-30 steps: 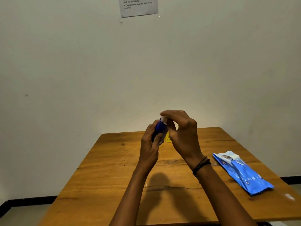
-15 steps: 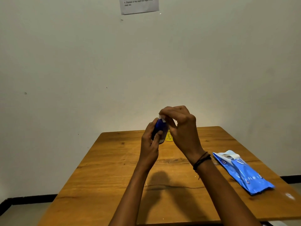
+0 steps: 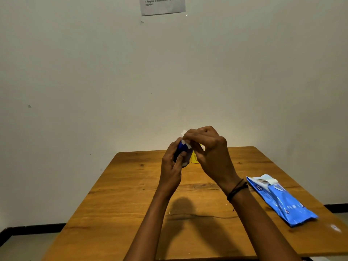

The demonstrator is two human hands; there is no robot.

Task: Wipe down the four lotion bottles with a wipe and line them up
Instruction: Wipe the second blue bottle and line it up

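looking down from the head view, the left hand (image 3: 173, 162) curls round the blue bottle (image 3: 183, 153) above the bench (image 3: 131, 194), while the right hand (image 3: 209, 149) pinches the wipe (image 3: 185, 137) at its top; the wipe has crept slightly upward, so this bottle's wiping seems nearly done.

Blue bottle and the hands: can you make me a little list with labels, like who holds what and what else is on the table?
left hand: grips the blue bottle, held up above the table
right hand: pinches a white wipe against the bottle's top
yellow thing: on the table behind the hands, mostly hidden; cannot tell what it is
blue pack: lies flat on the table's right side, flap peeled back
other bottles: not visible
paper sheet: stuck on the wall above
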